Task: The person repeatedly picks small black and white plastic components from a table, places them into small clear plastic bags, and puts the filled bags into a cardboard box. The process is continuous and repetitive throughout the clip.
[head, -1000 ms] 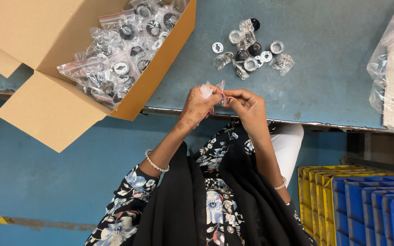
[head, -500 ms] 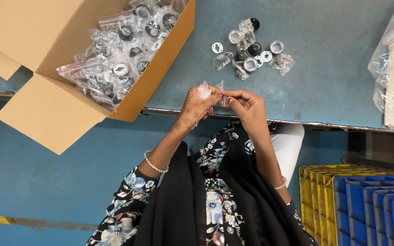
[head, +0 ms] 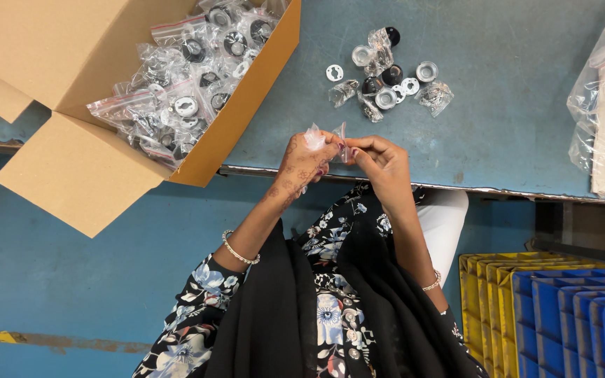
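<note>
Head view: I saw both hands meeting at the worktop (head: 498, 133) edge.
Left hand (head: 306, 162): pinched a small clear bag (head: 316, 134).
Right hand (head: 381, 162): pinched the same bag's rim.
Done: loose parts (head: 386, 73) lay beyond.
Left: cardboard box (head: 92, 175) held many filled bags.

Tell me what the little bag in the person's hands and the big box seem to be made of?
The little bag, pinched between left hand and right hand, looks like thin clear plastic film: see-through and crinkled. The big box looks like matte brown corrugated cardboard, with folded flaps.

Both hands (head: 344, 157) together, fingers (head: 330, 148) pinched
</note>
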